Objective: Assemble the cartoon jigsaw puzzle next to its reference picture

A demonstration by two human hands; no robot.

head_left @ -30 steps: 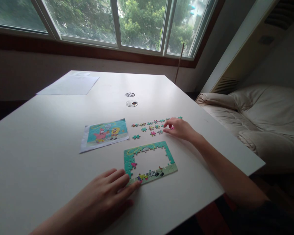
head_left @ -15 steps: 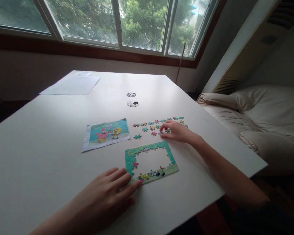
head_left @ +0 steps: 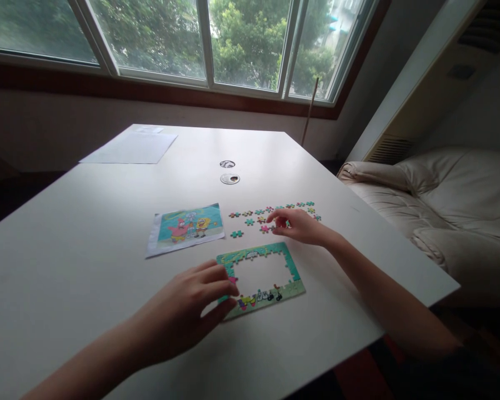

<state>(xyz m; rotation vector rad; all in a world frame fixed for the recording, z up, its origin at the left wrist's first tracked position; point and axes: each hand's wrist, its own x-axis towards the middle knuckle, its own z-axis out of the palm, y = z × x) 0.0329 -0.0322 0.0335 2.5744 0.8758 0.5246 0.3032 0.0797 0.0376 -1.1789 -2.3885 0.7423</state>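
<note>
A jigsaw puzzle [head_left: 294,289] lies on the table with its green and teal border joined and its middle bare. My left hand [head_left: 198,294] is over the puzzle's left edge, fingers bent and thumb apart, with nothing seen in it. Behind the puzzle, loose jigsaw pieces [head_left: 249,222] are spread in rough rows. Among them hovers my right hand [head_left: 298,225], its index finger and thumb apart beside a pink piece [head_left: 265,229]. Some pieces are hidden behind that hand.
A picture sheet [head_left: 187,226] with cartoon figures lies left of the loose pieces. White paper [head_left: 131,147] rests at the far left of the white table [head_left: 87,233]. Two round fittings [head_left: 230,179] are set in the tabletop. A cream sofa [head_left: 454,194] stands at the right.
My left hand has lifted from the puzzle's lower left corner and moved up over its left side. My right hand's fingers have parted and shifted slightly left. The camera view has shifted a little.
</note>
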